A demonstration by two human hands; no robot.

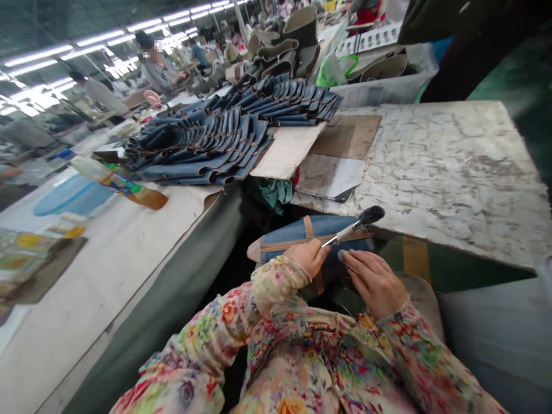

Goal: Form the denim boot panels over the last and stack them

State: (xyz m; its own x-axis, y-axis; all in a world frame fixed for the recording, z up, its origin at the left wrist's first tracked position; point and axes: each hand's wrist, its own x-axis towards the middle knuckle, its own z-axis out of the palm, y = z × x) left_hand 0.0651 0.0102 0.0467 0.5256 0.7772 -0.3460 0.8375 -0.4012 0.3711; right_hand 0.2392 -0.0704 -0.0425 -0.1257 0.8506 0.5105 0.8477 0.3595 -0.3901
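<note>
In the head view, my left hand (307,257) is closed round the metal handle of a brush (345,231) with dark bristles. The brush points up and right across a blue leather-like piece (284,231) crossed by tan strips. This piece lies low in front of me, just under the table edge, with a pale tip at its left end. My right hand (377,283) is at the near side of the piece, its fingers close together and bent on it. Something whitish covers one fingertip; the thumb is hidden.
Rows of similar blue pieces (207,144) are stacked on the left table. A bottle (125,184) lies there, near a blue oval tray (73,195). Cardboard sheets (332,175) lie on the worn right table (448,167). Behind are a plastic bin (383,91) and people.
</note>
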